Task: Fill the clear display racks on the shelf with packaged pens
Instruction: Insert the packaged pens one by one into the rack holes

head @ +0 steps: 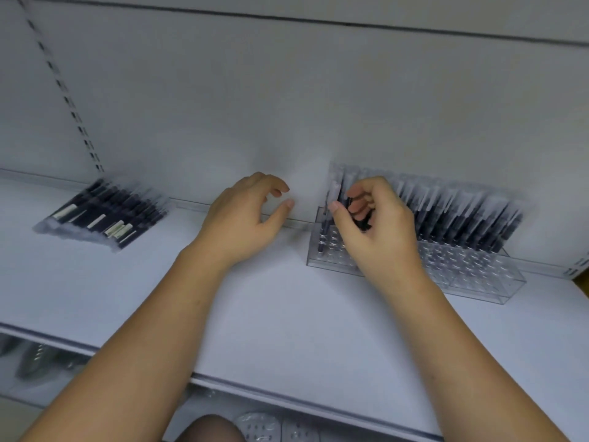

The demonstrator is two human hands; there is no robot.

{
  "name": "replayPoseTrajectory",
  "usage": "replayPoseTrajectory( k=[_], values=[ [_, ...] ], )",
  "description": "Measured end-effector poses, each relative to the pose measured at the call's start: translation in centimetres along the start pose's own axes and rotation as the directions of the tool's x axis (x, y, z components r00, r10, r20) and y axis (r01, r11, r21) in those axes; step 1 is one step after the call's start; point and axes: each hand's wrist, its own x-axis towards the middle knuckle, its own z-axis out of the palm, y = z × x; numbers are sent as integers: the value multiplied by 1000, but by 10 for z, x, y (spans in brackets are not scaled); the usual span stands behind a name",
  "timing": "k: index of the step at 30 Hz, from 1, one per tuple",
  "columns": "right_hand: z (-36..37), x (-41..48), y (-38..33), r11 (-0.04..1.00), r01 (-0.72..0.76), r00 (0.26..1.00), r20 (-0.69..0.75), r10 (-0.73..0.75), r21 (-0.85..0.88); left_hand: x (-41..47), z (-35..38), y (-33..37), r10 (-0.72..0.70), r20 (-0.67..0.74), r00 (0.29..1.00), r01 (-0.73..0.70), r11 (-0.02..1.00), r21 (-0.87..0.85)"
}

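Observation:
A clear display rack (pixel 471 279) stands on the white shelf (pixel 271 307) at the right, its back rows full of upright packaged dark pens (pixel 462 215) and its front holes bare. My right hand (pixel 373 224) is over the rack's left end, thumb and curled fingers pinching a packaged pen (pixel 333 199) that stands in the back left corner. My left hand (pixel 245 218) hovers just left of the rack, fingers loosely curved and holding nothing. A loose pile of packaged pens (pixel 105 215) lies flat at the far left of the shelf.
The shelf's grey back panel (pixel 287 106) rises right behind the rack. A slotted upright (pixel 63 90) runs down at the left. Below the shelf edge, more clear packaged goods (pixel 274 429) lie on a lower shelf.

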Motion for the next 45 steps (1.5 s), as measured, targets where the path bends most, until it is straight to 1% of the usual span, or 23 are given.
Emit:
replayPoseTrajectory(
  k=[4, 7, 10, 13, 15, 17, 21, 26, 31, 34, 36, 41, 45],
  values=[
    [-4, 0, -25, 991, 128, 990, 69, -126, -29, -2, -31, -14, -98, 26, 995, 95, 991, 97],
    [11, 3, -52, 977, 214, 963, 170, -210, -4, -17, -60, -39, -182, 33, 983, 171, 963, 210],
    [44, 6, -75, 959, 281, 920, 278, -276, 20, -34, -91, -69, -334, 56, 941, 295, 891, 346],
    [84, 3, -93, 957, 288, 895, 345, -283, 38, -45, -119, -93, -450, 42, 892, 376, 790, 485],
    [108, -2, -100, 958, 282, 882, 379, -279, 48, -47, -134, -106, -497, 19, 867, 405, 728, 554],
    [127, -8, -105, 963, 267, 868, 425, -258, 40, -44, -144, -119, -527, 10, 850, 420, 689, 591],
    [154, -17, -113, 969, 248, 840, 497, -216, 1, -38, -148, -136, -559, 42, 828, 419, 668, 615],
    [168, -19, -120, 972, 233, 823, 541, -173, -43, -32, -150, -145, -576, 83, 813, 405, 664, 629],
    [171, -22, -122, 975, 211, 823, 550, -142, -63, -28, -152, -140, -616, 157, 772, 434, 690, 579],
    [171, -24, -122, 977, 202, 823, 554, -127, -75, -27, -149, -134, -651, 214, 729, 453, 691, 563],
    [169, -25, -122, 977, 197, 824, 554, -120, -81, -29, -146, -128, -661, 258, 704, 441, 693, 571],
    [162, -26, -119, 979, 186, 823, 557, -107, -87, -34, -129, -124, -610, 284, 740, 364, 718, 594],
    [152, -25, -116, 984, 158, 830, 551, -88, -82, -36, -126, -122, -581, 270, 768, 347, 732, 586]
  ],
)
